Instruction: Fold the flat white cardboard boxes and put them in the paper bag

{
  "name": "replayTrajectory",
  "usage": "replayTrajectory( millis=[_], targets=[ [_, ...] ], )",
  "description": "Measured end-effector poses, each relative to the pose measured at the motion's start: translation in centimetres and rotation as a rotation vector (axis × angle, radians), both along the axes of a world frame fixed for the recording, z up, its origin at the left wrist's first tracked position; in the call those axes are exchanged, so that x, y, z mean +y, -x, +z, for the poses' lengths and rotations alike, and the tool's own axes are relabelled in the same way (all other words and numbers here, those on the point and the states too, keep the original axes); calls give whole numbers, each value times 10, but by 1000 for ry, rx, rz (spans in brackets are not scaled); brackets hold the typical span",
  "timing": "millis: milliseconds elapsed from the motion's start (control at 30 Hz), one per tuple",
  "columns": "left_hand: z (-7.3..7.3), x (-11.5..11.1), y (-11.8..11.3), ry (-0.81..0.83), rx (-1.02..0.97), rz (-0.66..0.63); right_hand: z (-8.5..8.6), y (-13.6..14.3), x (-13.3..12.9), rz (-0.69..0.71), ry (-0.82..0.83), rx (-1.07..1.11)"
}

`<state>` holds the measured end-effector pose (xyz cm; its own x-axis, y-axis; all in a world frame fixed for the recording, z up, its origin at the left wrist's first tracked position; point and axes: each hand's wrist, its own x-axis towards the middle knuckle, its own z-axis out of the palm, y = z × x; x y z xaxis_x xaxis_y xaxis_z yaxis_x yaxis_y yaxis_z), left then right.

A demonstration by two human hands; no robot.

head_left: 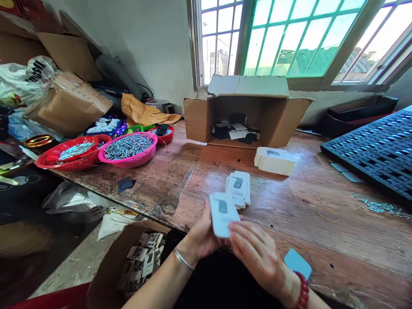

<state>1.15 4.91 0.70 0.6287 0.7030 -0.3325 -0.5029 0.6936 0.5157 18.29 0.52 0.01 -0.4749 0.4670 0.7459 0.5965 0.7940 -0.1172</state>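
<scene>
A small white printed box (222, 221), showing a dark round device on its face, is held up near the table's front edge. My left hand (202, 236) grips it from the left and below, the thumb along its side. My right hand (257, 253) presses its fingers on the box's lower right corner. Just beyond lie flat white cartons (240, 185) with the same print, partly behind the held box. By my right wrist rests a light blue rounded square (298, 262).
An open cardboard box (196, 120) holding dark and white cards stands at the back, with a white carton stack (275, 162) in front. Baskets of metal parts (128, 148) sit left; a black grid tray (370, 150) lies right. Below left, a carton (106, 257) contains small boxes.
</scene>
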Motion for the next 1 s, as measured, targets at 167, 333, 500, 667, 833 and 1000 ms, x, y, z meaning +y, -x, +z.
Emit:
replayTrajectory(
  millis=[167, 333, 500, 667, 833, 1000],
  targets=[
    [0, -13, -3, -9, 76, 65, 7, 12, -14, 48, 198, 137],
    [5, -30, 3, -95, 204, -22, 15, 16, 6, -173, 410, 321],
    [9, -32, 8, -171, 297, 48, 22, 26, 9, -201, 919, 320],
    [14, -27, 11, -124, 353, -51, 23, 25, 14, -268, 639, 363],
    [12, -27, 5, -89, 332, -40, 30, 14, 22, -252, 661, 209],
    [7, -30, 0, -81, 244, -97, 36, 7, 22, -331, 768, 217]
  ],
)
